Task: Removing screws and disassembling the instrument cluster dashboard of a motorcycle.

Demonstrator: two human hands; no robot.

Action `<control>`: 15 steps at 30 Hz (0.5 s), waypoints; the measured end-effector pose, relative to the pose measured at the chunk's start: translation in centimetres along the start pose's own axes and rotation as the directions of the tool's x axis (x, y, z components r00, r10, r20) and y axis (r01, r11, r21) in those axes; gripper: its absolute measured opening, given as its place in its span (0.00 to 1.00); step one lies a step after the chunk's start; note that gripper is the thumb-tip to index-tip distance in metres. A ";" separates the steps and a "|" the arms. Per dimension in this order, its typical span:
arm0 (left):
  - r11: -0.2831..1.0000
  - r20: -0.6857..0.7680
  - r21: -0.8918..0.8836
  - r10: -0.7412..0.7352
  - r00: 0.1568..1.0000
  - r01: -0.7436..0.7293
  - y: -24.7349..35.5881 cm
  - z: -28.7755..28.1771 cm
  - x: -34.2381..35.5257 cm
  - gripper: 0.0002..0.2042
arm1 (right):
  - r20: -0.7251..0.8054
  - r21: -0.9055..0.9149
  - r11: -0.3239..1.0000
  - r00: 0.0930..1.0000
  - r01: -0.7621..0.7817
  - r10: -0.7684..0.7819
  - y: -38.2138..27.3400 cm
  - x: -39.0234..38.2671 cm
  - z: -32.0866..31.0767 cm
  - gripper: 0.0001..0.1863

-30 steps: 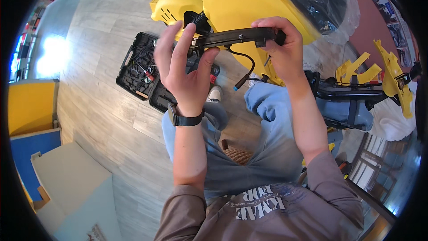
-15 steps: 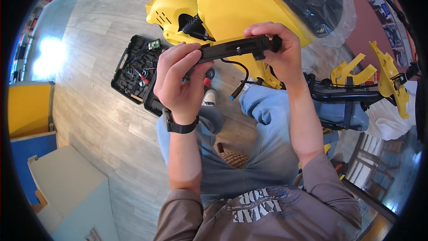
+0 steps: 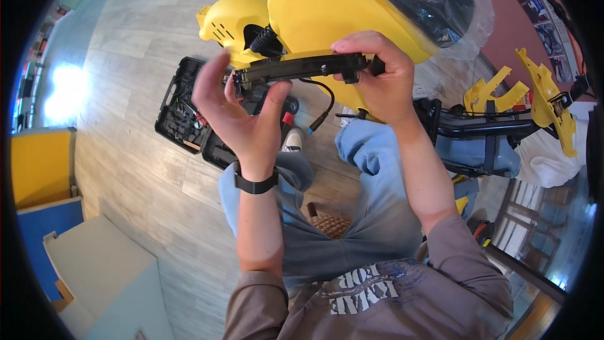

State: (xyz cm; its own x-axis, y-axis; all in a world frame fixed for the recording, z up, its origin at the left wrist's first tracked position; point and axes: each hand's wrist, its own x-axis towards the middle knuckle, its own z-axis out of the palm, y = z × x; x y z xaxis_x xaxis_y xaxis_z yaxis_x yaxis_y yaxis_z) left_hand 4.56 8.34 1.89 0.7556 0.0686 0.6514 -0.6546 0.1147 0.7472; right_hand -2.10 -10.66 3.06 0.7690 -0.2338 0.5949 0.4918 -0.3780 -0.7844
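Observation:
In front of me is a long black plastic unit (image 3: 296, 68) with a small silver screw on its side. A thin black cable (image 3: 329, 102) with a blue-tipped plug hangs from it. My right hand (image 3: 384, 79) grips the unit's right end, fingers over the top and thumb near the clamp-like end. At the other end, my left hand (image 3: 242, 116) is spread, index finger raised and slightly blurred. Its thumb is by the unit's lower edge and another finger is close to the left tip; I cannot tell whether they touch.
Beyond my hands stands a large yellow scooter-like body (image 3: 327, 16) with a black spring. A black tool case (image 3: 179, 127) lies open on the floor, left of my shoe. To the right are a black frame tube (image 3: 484, 128) and yellow panels (image 3: 547, 104). Cabinets (image 3: 100, 264) stand at lower left.
The unit has shifted left and slightly down in view, in my right hand. My left hand has loosened from its left end, fingers spreading and uncovering that end.

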 end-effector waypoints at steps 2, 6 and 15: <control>0.980 -0.102 0.030 -0.190 0.976 0.194 0.7 0.3 -1.0 0.30 | -0.047 -0.006 1.000 0.999 -0.026 0.025 -0.1 -0.3 0.3 0.19; 0.651 0.104 -0.274 -0.712 0.695 0.708 0.7 -0.3 -2.6 0.17 | -0.159 0.022 0.998 0.985 -0.059 0.061 0.0 -0.5 1.0 0.20; 0.176 0.575 -0.316 -0.746 0.336 0.932 1.1 1.0 0.0 0.32 | 0.031 -0.186 0.968 0.986 0.166 -0.163 0.0 -0.3 2.4 0.22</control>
State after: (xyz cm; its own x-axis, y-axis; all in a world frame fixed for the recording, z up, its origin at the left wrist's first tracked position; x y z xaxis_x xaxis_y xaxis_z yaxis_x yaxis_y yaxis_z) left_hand 3.82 7.47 2.81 0.7286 -0.6325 -0.2627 0.5963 0.3972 0.6976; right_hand -1.29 -8.45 2.45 0.6907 -0.1409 0.7092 0.5285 -0.5711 -0.6281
